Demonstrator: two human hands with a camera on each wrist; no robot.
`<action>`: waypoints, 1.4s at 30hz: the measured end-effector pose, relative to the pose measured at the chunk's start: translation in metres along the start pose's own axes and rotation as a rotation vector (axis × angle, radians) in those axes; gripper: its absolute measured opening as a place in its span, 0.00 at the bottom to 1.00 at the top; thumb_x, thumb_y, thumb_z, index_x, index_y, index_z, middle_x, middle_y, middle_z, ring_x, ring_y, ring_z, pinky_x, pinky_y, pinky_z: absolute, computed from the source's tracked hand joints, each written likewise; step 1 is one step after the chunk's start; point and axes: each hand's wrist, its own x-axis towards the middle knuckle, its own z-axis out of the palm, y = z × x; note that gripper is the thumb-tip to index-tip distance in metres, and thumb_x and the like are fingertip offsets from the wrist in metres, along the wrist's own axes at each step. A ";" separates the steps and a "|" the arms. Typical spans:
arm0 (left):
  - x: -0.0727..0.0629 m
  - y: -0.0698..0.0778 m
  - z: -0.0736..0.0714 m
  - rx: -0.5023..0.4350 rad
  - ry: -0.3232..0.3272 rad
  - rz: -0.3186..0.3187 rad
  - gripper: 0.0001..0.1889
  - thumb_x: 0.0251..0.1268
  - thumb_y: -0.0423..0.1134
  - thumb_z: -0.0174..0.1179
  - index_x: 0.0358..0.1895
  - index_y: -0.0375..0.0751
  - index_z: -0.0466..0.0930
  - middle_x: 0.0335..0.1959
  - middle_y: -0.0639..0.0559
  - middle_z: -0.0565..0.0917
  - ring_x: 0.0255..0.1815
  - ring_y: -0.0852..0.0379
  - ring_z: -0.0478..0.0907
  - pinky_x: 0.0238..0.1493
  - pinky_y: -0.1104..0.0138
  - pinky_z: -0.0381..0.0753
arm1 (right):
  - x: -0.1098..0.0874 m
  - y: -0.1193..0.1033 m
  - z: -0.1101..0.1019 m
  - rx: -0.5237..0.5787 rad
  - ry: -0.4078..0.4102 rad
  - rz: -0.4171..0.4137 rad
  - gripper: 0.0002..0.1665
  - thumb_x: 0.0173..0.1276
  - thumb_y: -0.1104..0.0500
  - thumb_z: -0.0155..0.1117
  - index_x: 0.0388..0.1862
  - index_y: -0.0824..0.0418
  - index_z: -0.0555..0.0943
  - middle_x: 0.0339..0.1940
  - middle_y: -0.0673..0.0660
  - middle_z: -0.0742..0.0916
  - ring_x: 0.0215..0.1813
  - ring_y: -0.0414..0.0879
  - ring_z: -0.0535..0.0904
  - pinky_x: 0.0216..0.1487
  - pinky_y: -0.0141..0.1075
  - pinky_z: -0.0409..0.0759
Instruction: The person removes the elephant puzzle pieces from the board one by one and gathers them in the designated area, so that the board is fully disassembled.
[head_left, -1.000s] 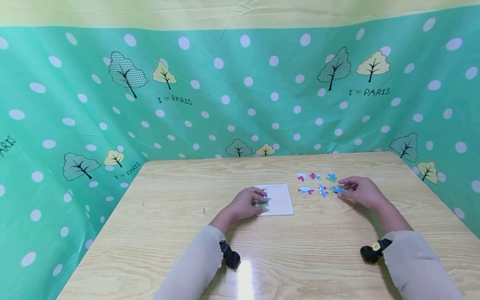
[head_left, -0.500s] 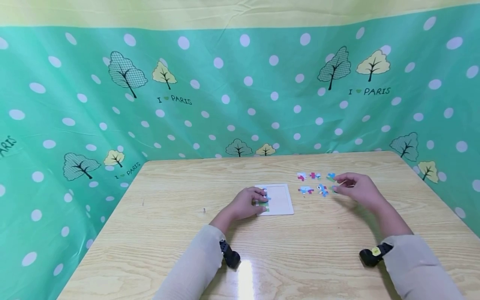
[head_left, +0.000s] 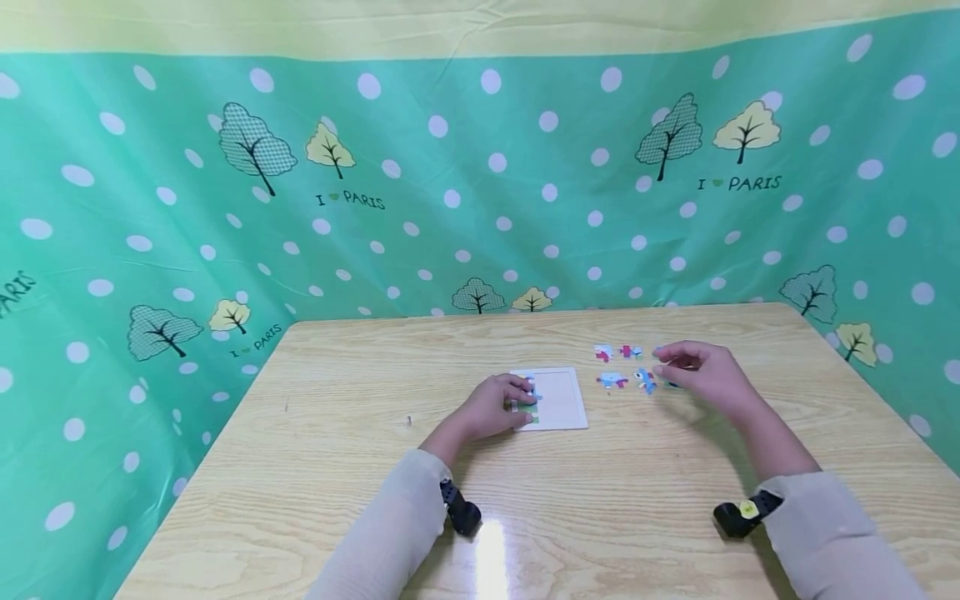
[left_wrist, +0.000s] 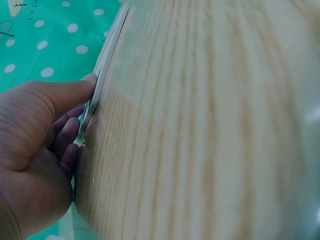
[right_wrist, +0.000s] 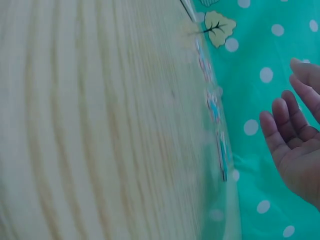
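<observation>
Shifted leftward since the earlier frame, my right hand (head_left: 705, 375) hovers above the right end of the puzzle pieces (head_left: 612, 381) on the counter (head_left: 600, 475), its fingers loosely parted. With my left hand (head_left: 490, 407) I grip the white puzzle tray's (head_left: 558, 404) left side.

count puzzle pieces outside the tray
6: far left piece, far middle piece, far right piece, near left piece, near middle piece, near right piece; right hand may hide more
</observation>
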 end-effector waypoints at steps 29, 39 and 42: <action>0.000 0.000 -0.001 0.000 0.002 -0.034 0.15 0.61 0.39 0.68 0.51 0.43 0.85 0.61 0.54 0.77 0.67 0.51 0.67 0.69 0.58 0.63 | -0.004 -0.046 0.037 0.151 -0.075 -0.065 0.19 0.64 0.59 0.70 0.51 0.68 0.82 0.52 0.63 0.81 0.45 0.49 0.77 0.42 0.33 0.81; -0.001 0.000 -0.001 -0.009 0.003 -0.022 0.15 0.61 0.39 0.68 0.51 0.42 0.85 0.61 0.54 0.77 0.67 0.52 0.67 0.69 0.59 0.62 | 0.002 -0.051 0.057 0.141 -0.115 -0.080 0.18 0.63 0.59 0.71 0.49 0.68 0.83 0.44 0.60 0.84 0.42 0.49 0.77 0.40 0.33 0.80; -0.001 -0.001 -0.001 -0.007 0.004 -0.019 0.15 0.61 0.39 0.68 0.51 0.42 0.85 0.61 0.54 0.77 0.67 0.52 0.67 0.69 0.59 0.62 | 0.005 -0.054 0.063 0.142 -0.130 -0.063 0.17 0.63 0.60 0.71 0.49 0.68 0.83 0.45 0.59 0.85 0.42 0.49 0.77 0.40 0.32 0.80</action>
